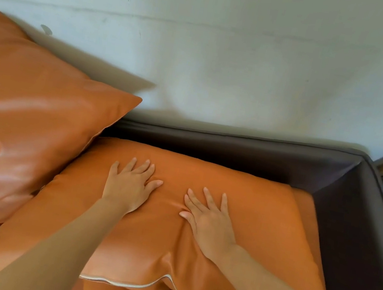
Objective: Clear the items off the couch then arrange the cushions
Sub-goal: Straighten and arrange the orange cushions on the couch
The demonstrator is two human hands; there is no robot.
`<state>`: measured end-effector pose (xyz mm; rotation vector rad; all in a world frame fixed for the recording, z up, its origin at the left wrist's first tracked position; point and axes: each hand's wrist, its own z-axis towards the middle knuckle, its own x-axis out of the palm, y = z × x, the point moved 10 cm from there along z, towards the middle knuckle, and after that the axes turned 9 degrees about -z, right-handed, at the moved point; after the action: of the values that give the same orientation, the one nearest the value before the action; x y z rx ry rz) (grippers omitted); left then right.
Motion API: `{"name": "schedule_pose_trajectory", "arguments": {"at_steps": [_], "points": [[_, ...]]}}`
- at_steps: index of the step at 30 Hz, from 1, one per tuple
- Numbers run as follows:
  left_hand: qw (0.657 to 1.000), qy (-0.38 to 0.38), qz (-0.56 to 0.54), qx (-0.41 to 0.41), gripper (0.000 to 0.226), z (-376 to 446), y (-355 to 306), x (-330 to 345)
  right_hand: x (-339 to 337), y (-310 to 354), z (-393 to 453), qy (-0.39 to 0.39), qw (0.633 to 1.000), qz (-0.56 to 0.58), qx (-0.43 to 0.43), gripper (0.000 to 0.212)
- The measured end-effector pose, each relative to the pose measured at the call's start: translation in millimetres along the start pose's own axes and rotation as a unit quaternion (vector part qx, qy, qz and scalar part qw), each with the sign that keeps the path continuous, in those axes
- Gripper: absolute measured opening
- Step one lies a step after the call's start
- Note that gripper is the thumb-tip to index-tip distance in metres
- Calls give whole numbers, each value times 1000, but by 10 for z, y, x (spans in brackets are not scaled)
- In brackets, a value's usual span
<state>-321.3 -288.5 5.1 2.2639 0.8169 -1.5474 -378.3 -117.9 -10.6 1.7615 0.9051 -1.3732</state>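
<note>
Cushion [236,219] lay flat at centre frame on the couch [363,226]; your left hand [128,185] and right hand [208,218] pressed it, fingers spread wide. You seemed mid-arranging; next, likely stand it against the backrest beside the cushion at left [24,115].

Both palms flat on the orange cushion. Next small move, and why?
Probably slide both hands outward to smooth the flat orange leather cushion. The left hand and right hand press it with straight fingers, a crease runs between them, and its piped front edge looks wavy. Standing it against the dark brown couch back can follow.
</note>
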Motion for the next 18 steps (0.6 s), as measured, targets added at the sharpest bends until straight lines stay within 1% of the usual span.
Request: {"name": "schedule_pose_trajectory", "arguments": {"at_steps": [3,6,8,10,11,13,15,18], "points": [[1000,-26,-15,2,58,18,-48,-69,-170,-43,27,-55,998,10,2,75],[993,-96,-64,18,55,-118,-87,-220,-288,-54,-73,-111,994,6,11,73],[982,-153,-96,51,62,-380,-120,-299,-307,-52,-172,-118,993,-14,20,67],[971,-207,-80,89,64,-726,-155,-285,-346,-48,-283,-126,991,-23,28,57],[968,-222,-66,99,62,-872,-156,-245,-372,-15,-340,-133,991,-17,24,52],[964,-238,-53,103,61,-1071,-145,-170,-404,125,-475,-141,990,5,-5,49],[963,-249,-45,97,64,-1194,-155,-135,-407,280,-602,-137,990,9,-30,51],[965,-244,-38,92,68,-1373,-207,-77,-402,407,-730,-120,992,-5,-31,55]]}}
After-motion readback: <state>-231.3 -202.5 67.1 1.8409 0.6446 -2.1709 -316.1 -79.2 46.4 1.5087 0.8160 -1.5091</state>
